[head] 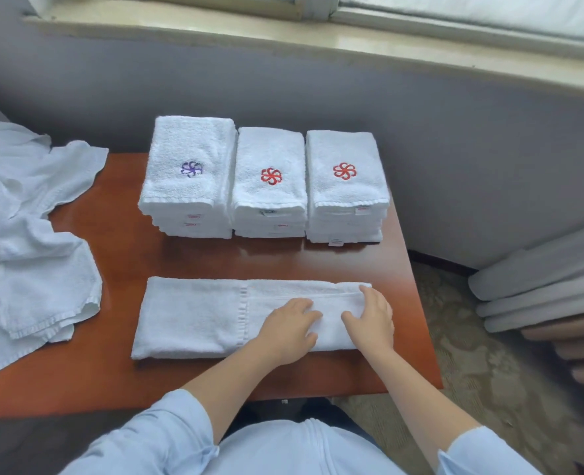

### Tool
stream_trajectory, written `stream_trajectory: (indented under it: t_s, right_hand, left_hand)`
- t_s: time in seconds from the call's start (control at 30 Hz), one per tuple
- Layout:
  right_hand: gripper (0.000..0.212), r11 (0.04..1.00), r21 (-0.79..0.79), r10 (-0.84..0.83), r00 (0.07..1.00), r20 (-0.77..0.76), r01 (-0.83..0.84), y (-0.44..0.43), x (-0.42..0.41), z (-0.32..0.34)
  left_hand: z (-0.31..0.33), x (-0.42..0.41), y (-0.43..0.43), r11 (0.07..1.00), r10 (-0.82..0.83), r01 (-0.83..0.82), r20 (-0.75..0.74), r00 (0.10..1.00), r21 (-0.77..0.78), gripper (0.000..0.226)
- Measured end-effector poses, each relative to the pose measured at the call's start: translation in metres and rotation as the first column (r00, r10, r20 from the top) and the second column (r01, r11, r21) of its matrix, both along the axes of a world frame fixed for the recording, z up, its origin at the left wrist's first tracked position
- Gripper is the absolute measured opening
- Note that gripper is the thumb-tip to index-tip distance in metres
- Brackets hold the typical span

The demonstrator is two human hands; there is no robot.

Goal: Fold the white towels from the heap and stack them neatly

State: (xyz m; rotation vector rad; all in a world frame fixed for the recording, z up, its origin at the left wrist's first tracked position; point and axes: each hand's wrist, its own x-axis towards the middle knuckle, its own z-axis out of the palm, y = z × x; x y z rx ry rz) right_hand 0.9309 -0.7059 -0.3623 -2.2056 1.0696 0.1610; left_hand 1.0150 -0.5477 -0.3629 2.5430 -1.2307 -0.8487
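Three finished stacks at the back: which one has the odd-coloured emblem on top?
The leftmost stack, nearest the unfolded heap. Its top towel bears a purple pinwheel emblem; the middle stack and right stack show red ones.

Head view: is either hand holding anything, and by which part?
Nothing is gripped: left hand and right hand press flat on the doubled right end of the half-folded towel.

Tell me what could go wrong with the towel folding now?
1. The left hand and right hand press only the right part of the long towel; its free left end might shift, leaving a crooked fold.
2. The three stacks stand tight together; adding a towel could nudge a neighbour.
3. The heap covers the table at its left edge and might slide off.
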Motion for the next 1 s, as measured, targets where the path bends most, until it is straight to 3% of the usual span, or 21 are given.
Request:
stream_trajectory:
  t_s: [0.1,0.23,0.4,0.57,0.7,0.87,1.0]
  right_hand:
    - [0.07,0.964,0.23,-0.146,0.988,0.048,0.131,-0.018,-0.004,-0.005]
    - [0.078,0.899,0.408,-0.21,0.974,0.08,0.16,-0.041,-0.002,-0.008]
    - [0.074,0.749,0.615,-0.298,0.954,-0.019,0.246,-0.061,0.006,-0.003]
    - [0.018,0.743,0.657,-0.114,0.992,-0.063,0.127,-0.071,0.006,-0.001]
    - [0.021,0.752,0.656,-0.006,0.996,-0.088,0.062,-0.075,0.008,0.003]
    - [0.018,0.804,0.592,0.049,0.998,0.033,-0.059,-0.077,0.006,0.004]
    - [0.009,0.728,0.677,0.045,0.993,0.106,-0.106,-0.076,0.011,0.013]
  left_hand:
    - [0.003,-0.005,-0.018,1.0,0.013,-0.013,0.01,1.0,0.027,0.053]
    - [0.002,-0.01,-0.038,0.995,0.062,-0.064,0.03,0.998,0.07,0.056]
    - [-0.003,-0.016,-0.052,0.98,0.16,-0.161,0.016,0.987,0.116,0.055]
    - [-0.003,-0.019,-0.058,0.963,0.252,-0.247,-0.03,0.967,0.103,0.048]
    - [0.0,-0.017,-0.058,0.958,0.279,-0.273,-0.056,0.959,0.088,0.045]
    - [-0.003,-0.016,-0.058,0.937,0.35,-0.348,-0.111,0.93,0.035,0.041]
    - [-0.002,-0.016,-0.056,0.851,0.472,-0.521,-0.331,0.817,-0.072,0.035]
